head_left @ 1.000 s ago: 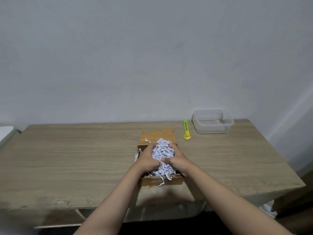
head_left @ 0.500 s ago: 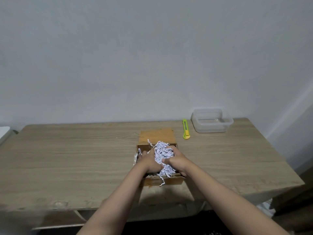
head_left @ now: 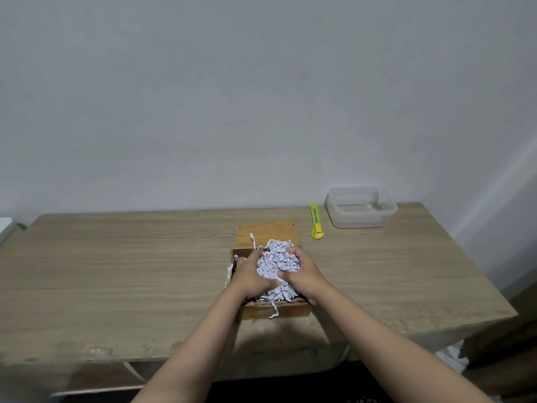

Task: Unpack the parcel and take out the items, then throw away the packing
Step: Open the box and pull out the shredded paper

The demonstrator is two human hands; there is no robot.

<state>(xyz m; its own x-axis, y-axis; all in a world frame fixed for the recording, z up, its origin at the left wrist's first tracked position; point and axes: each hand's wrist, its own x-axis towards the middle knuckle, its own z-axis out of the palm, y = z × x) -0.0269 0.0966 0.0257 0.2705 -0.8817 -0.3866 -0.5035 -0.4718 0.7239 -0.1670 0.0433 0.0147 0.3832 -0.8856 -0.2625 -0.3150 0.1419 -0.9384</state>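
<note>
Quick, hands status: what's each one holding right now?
Left hand: closed on the shredded paper in the box.
Right hand: closed on the same paper clump.

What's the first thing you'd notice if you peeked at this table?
The white shredded paper, bunched up between the left hand and right hand, right over the open box near the table's front edge. Behind it, to the right, lie a bright green cutter and a clear tub by the wall.
</note>
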